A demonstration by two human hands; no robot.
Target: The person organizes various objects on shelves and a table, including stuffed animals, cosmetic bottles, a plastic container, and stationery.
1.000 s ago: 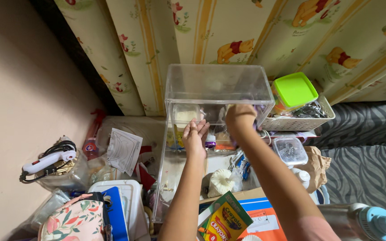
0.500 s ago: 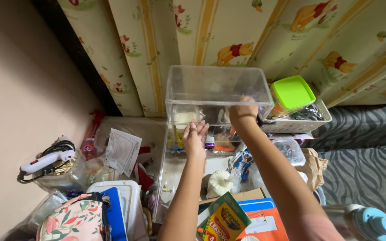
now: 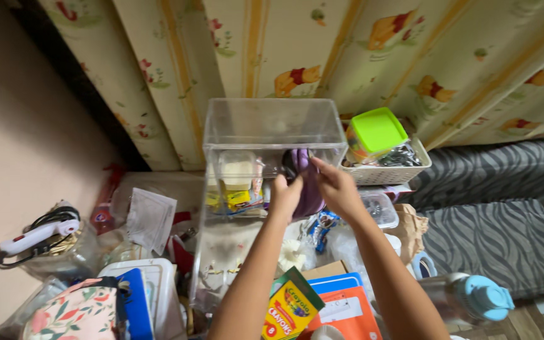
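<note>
A clear plastic box [image 3: 266,123] stands against the patterned curtain, its open front flap [image 3: 221,264] lying down toward me. At the box's mouth both my hands hold a soft purple pouch [image 3: 308,186]. My left hand [image 3: 284,196] is curled on the pouch's left side. On its upper right edge, my right hand [image 3: 338,189] pinches it with the fingertips. Inside the box, to the left, sit a small white tub [image 3: 237,170] and some yellow packets [image 3: 234,198]. The pouch's lower part is hidden behind my hands.
A white basket [image 3: 410,167] with a green-lidded tub [image 3: 376,129] stands right of the box, and a small clear container [image 3: 382,208] sits below it. Near me lie a crayon box [image 3: 291,308], a floral pouch [image 3: 77,315], a corded white tool [image 3: 33,236] and a blue-capped bottle [image 3: 473,299].
My right hand has come out of the box's upper part, bringing the purple pouch down to the opening. My left hand has closed on it. The view has shifted right.
</note>
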